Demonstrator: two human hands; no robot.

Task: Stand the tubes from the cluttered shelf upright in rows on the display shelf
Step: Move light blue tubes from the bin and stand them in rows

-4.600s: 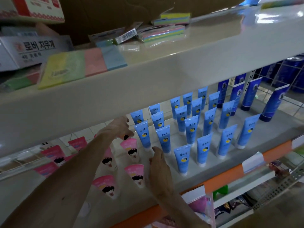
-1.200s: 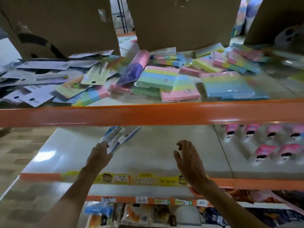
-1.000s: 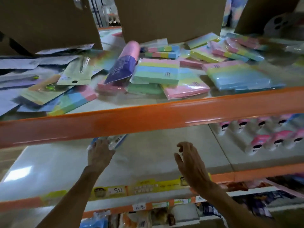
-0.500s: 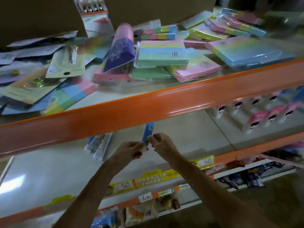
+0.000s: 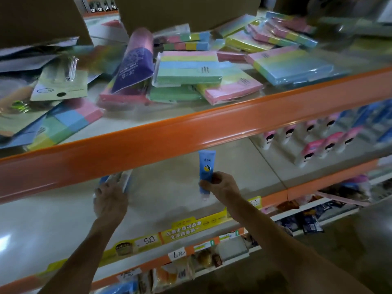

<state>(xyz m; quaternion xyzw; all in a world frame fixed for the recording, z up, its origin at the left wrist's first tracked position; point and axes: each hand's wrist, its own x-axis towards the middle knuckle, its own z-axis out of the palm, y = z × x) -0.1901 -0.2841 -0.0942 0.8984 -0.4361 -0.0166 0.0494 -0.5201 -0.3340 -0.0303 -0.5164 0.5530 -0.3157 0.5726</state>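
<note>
Right hand [image 5: 220, 185] pinches upright blue tube [image 5: 206, 169]; left hand [image 5: 110, 198] grips remaining tubes [image 5: 122, 180]. Narrow cap: could topple on release.

Open shelf [image 5: 169, 194] lies between left hand [image 5: 110, 200] and right hand [image 5: 220, 185]; orange beam [image 5: 191, 132] overhangs both, pink tubes [image 5: 318, 145] stand far right.

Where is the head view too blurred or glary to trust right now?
Head view: dim overall; blue tube in the right hand reads sharp; pink tubes at the right edge smear with motion blur; the lower shelf shows glare at far left.
</note>
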